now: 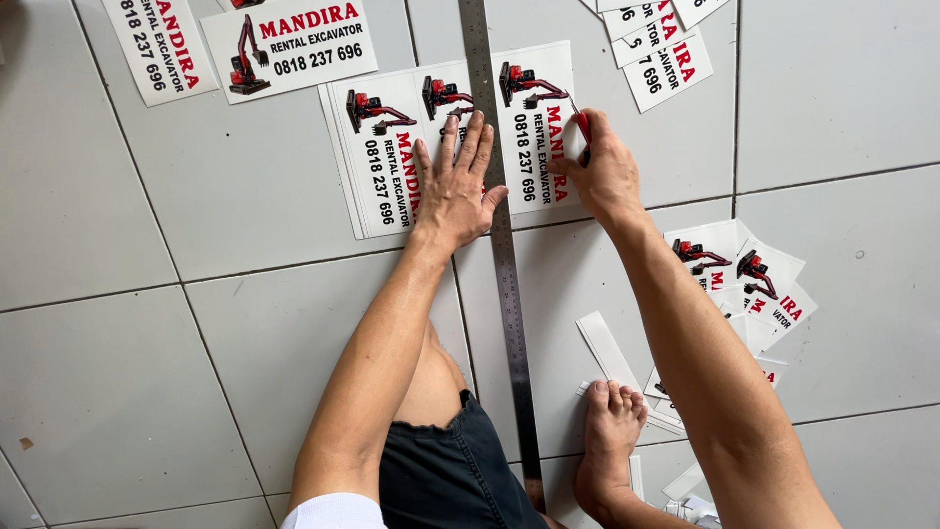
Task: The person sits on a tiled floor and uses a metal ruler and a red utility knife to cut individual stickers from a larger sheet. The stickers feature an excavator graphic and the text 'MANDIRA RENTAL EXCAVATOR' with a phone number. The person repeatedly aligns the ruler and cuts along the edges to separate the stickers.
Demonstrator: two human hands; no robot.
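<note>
The left hand (452, 191) lies flat, palm down, fingers (448, 147) spread apart, pressing on both a long, narrow steel ruler (507, 294) with a matt grey graduated face and the glossy white printed sheet (392, 157) beneath it; nothing is gripped. The sheet is rectangular, smooth, and carries repeated panels with a red and black excavator picture and red and black lettering. It rests on the floor (147, 372), which is laid with large pale grey glazed tiles divided by thin dark grout lines. The ruler runs from the top edge of the view down past the seated person's knee, crossing the sheet between two of its panels. The right hand (602, 171) sits just right of the ruler, on the sheet's right-hand panel, its fingers closed round a slim red-handled cutting knife (582, 125); the blade tip points toward the ruler's edge, though contact with the paper cannot be confirmed. The sheet therefore lies directly under both hands, with the ruler between them. At upper left lie two separate cut white labels (294, 39) of the same print, well apart from the hands. More cut labels (661, 49) lie at upper right. A loose heap of cut labels and plain white paper strips (754, 284) lies to the right of the right forearm, near a bare foot (609, 441) resting on the tiles.
</note>
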